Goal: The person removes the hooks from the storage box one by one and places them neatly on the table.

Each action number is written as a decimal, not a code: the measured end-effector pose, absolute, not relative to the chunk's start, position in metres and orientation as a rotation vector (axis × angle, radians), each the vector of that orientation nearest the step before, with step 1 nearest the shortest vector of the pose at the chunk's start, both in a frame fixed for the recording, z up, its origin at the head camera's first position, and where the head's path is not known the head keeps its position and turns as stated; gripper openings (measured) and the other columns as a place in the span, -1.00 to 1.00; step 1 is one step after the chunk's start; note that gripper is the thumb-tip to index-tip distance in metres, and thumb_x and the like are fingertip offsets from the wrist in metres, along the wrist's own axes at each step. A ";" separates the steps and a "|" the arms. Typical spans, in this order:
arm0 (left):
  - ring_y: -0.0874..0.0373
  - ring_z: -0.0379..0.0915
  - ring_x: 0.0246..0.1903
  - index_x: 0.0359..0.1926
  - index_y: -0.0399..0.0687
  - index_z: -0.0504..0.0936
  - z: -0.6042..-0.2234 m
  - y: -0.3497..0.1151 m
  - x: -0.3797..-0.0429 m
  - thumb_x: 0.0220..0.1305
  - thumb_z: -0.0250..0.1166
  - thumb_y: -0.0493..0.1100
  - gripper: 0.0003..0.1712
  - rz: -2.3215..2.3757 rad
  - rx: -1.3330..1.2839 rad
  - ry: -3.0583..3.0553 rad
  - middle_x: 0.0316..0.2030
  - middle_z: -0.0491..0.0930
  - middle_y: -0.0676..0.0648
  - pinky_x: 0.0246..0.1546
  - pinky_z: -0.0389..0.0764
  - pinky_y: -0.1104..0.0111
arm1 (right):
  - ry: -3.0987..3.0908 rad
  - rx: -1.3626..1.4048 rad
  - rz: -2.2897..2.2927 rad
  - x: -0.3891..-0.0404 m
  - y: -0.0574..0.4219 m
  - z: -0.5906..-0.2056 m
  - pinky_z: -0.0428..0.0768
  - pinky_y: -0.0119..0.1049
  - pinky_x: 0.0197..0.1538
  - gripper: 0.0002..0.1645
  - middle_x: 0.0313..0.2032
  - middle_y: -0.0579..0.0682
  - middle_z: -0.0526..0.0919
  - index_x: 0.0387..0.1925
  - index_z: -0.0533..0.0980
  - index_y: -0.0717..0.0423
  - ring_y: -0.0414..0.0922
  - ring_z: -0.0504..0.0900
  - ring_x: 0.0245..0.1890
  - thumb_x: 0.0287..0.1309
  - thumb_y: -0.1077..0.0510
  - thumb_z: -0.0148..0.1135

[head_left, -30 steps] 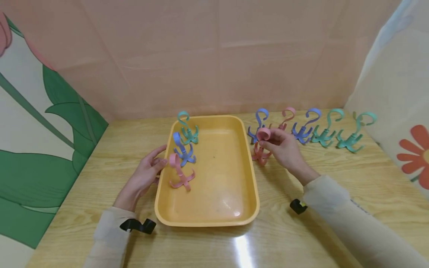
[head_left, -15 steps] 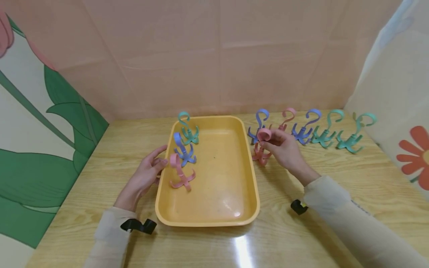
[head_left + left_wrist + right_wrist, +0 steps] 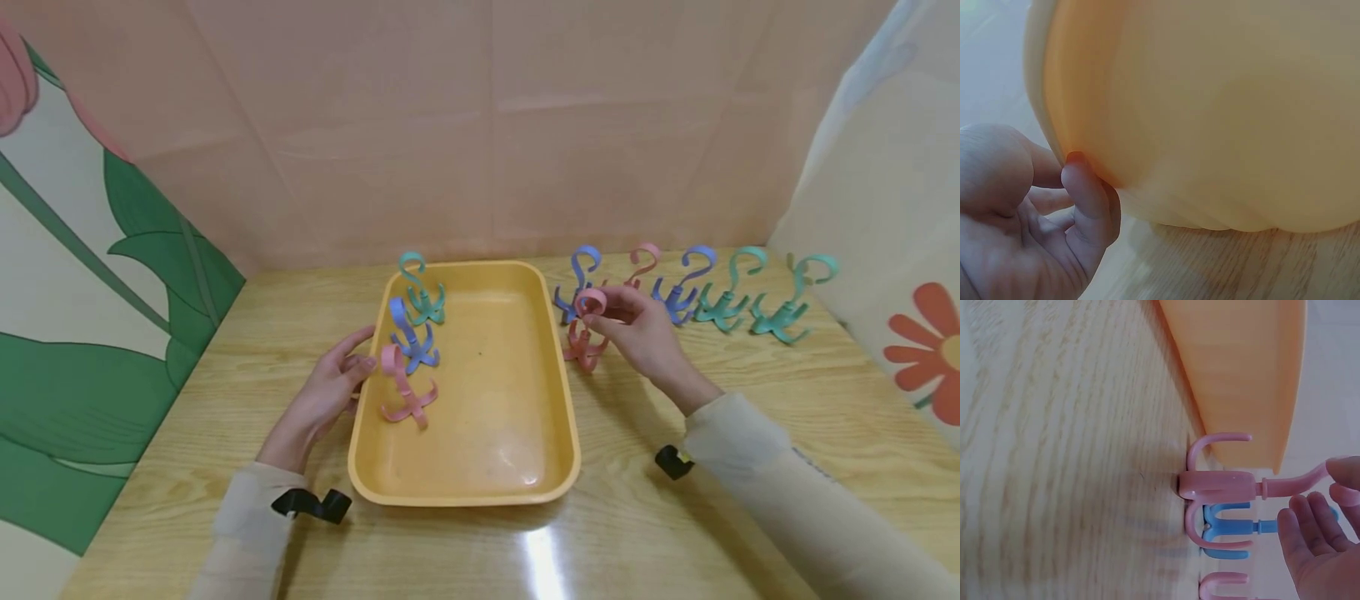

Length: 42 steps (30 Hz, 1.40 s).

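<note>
A yellow tray point(image 3: 465, 502) lies on the table, and my left hand point(image 3: 330, 387) grips its left rim. In the left wrist view the thumb and fingers pinch the tray's edge point(image 3: 1036, 69). To the tray's right, my right hand point(image 3: 637, 333) pinches the curled top of a pink octopus-style hook hanger point(image 3: 582, 348). It stands upright beside the tray wall, prongs down at the tabletop in the right wrist view point(image 3: 1219, 486). Inside the tray, along the left side, a green hanger point(image 3: 426, 307), a blue hanger point(image 3: 415, 350) and a pink hanger point(image 3: 409, 403) stand in a line.
Behind and right of my right hand stands a row of hangers: blue point(image 3: 567, 315), pink point(image 3: 643, 260) partly hidden by the hand, blue point(image 3: 675, 302), green point(image 3: 722, 310) and green point(image 3: 782, 320). A pink sheet point(image 3: 480, 133) hangs at the table's back edge.
The curl of the pink hanger in my right hand has turned slightly. The left hand and tray stay put, and the view shifts a little.
</note>
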<state>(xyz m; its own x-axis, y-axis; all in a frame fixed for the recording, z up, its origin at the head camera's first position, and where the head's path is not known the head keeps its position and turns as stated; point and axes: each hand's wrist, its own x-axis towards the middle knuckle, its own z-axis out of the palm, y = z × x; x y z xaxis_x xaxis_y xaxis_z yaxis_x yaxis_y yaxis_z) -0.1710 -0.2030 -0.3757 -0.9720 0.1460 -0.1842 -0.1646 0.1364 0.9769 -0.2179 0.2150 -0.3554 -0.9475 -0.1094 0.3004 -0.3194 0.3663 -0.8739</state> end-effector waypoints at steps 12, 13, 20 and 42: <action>-0.02 0.67 -0.30 0.59 -0.02 0.03 -0.377 -0.204 -0.171 0.58 -0.05 -0.29 -0.35 1.929 -0.023 2.164 -0.09 0.57 -0.23 -0.35 0.74 0.12 | -2.465 0.396 1.619 -0.215 0.217 -0.335 0.57 -0.53 0.01 -0.49 0.08 0.21 0.63 0.22 0.51 0.26 -0.14 0.64 0.01 0.29 0.17 0.36; -0.02 0.67 -0.30 0.59 -0.02 0.03 -0.377 -0.204 -0.171 0.58 -0.05 -0.29 -0.35 1.931 -0.023 2.163 -0.10 0.58 -0.23 -0.36 0.74 0.12 | -2.464 0.387 1.618 -0.215 0.217 -0.333 0.57 -0.53 0.03 -0.48 0.09 0.20 0.62 0.22 0.51 0.25 -0.12 0.63 0.03 0.29 0.14 0.36; -0.01 0.67 -0.31 0.59 -0.01 0.04 -0.378 -0.204 -0.171 0.58 -0.05 -0.29 -0.35 1.946 -0.034 2.153 -0.13 0.58 -0.19 -0.37 0.74 0.14 | -2.434 0.383 1.634 -0.207 0.208 -0.315 0.54 -0.43 0.15 -0.47 0.13 0.06 0.62 0.20 0.54 0.17 -0.10 0.61 0.10 0.24 0.09 0.42; -0.03 0.66 -0.31 0.58 0.01 0.09 -0.379 -0.203 -0.173 0.58 -0.02 -0.28 -0.36 1.946 -0.019 2.173 -0.14 0.60 -0.20 -0.43 0.73 0.17 | -2.242 0.844 1.902 -0.160 0.123 -0.293 0.47 -0.11 0.29 -0.53 0.08 0.12 0.63 0.10 0.55 0.35 -0.07 0.58 0.11 0.13 0.45 0.39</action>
<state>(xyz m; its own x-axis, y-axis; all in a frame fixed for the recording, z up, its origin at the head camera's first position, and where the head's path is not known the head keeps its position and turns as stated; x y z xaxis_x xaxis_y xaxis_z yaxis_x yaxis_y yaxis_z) -0.1726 -0.2029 -0.3792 -0.9749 0.1389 -0.1742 -0.1580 0.1207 0.9800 -0.1605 0.1227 -0.2934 -0.8446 -0.3525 0.4029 -0.4551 0.0763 -0.8872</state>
